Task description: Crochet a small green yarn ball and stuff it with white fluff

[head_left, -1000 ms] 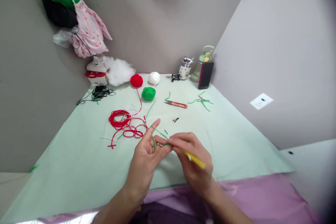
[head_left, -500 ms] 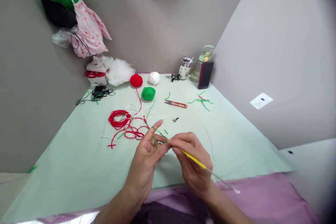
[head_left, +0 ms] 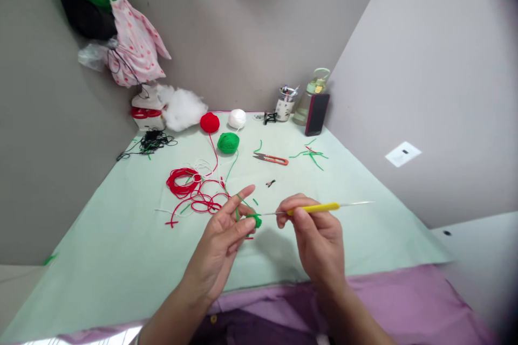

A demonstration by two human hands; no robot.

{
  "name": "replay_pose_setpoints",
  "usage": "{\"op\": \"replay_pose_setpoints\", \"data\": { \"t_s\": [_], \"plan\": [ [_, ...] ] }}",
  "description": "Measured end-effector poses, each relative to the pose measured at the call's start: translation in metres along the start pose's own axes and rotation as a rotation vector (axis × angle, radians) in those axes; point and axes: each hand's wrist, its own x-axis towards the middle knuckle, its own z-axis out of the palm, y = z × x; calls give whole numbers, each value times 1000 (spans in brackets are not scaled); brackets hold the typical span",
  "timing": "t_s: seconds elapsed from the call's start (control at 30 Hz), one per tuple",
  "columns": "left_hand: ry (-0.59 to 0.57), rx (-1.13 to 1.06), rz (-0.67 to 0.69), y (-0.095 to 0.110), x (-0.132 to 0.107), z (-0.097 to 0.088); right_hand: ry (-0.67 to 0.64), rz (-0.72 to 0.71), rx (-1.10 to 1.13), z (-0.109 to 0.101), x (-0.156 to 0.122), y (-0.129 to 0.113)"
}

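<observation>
My left hand (head_left: 222, 234) pinches a small green crocheted piece (head_left: 254, 220) between thumb and fingers, with green yarn looped over the raised forefinger. That yarn runs back to a green yarn ball (head_left: 228, 142) on the pale green table (head_left: 101, 259). My right hand (head_left: 319, 232) grips a crochet hook with a yellow handle (head_left: 313, 208), held level, its metal tip pointing left at the green piece.
Red ball (head_left: 209, 122), white ball (head_left: 237, 118) and loose red yarn (head_left: 190, 188) lie beyond my hands. Orange snips (head_left: 272, 159), green offcuts (head_left: 311, 156), black yarn (head_left: 151, 141), stuffing (head_left: 182, 109), a cup of tools (head_left: 285, 104), a bottle and phone (head_left: 316, 114) stand farther back. Bags (head_left: 121, 38) hang on the left wall.
My right hand has moved right and swung the hook from slanting down to level. The hands are now apart, and the green piece shows at my left fingertips.
</observation>
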Motion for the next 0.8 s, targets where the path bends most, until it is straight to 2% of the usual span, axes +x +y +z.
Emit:
{"op": "replay_pose_setpoints", "data": {
  "t_s": [0.07,0.17,0.23,0.27,0.33,0.4,0.47,0.57,0.8],
  "plan": [
    [51,23,71,-4,-1,3,-8,-1,-30,2,-3,1],
    [101,29,143,-11,-2,6,-69,-224,-334,6,-11,1],
    [60,-30,51,-11,-1,4,-96,-361,-459,7,-13,0],
    [38,-66,-5,-9,-1,3,-78,-355,-444,6,-12,0],
    [22,-103,-39,-5,1,0,-18,-236,-300,4,-9,-1],
    [50,-55,24,-2,2,-1,4,-90,-105,3,-4,-1],
    [68,42,85,-3,2,0,-38,-8,8,3,-1,0],
    [52,160,119,-8,0,1,-91,33,4,4,-2,2],
    [80,241,159,-8,-3,-3,-17,225,193,0,1,4]
  ]
}}
